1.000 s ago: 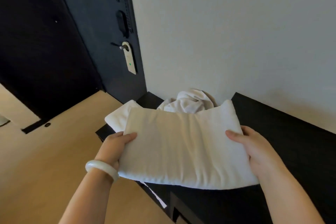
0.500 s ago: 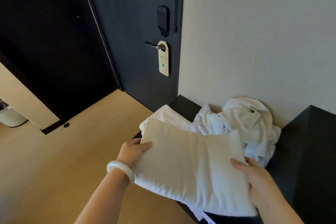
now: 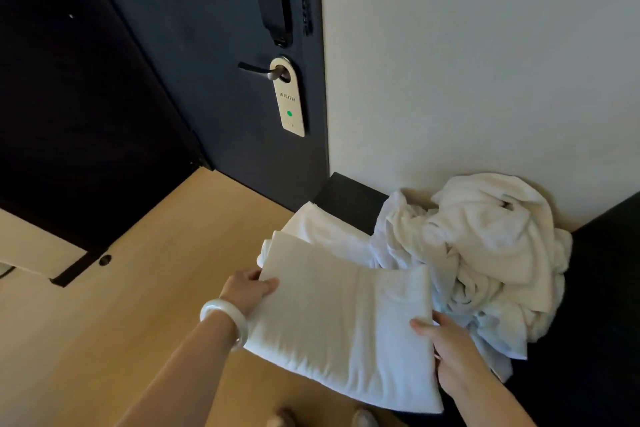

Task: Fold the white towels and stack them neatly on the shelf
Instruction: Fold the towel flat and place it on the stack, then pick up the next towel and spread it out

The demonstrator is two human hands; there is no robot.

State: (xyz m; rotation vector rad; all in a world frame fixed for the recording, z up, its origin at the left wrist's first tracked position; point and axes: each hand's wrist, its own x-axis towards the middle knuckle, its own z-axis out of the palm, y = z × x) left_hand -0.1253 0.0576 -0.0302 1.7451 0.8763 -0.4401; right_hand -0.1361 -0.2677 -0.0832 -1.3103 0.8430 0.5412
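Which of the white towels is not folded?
The crumpled towel heaped against the wall. The held towel, between left hand and right hand, is folded flat; the stacked towel behind it is folded too.

On the shelf (image 3: 348, 191), a crumpled towel pile (image 3: 485, 253) lies right, against the far wall (image 3: 485, 62), a folded towel (image 3: 320, 230) left of it. A second folded towel (image 3: 346, 329) is nearer, before both.
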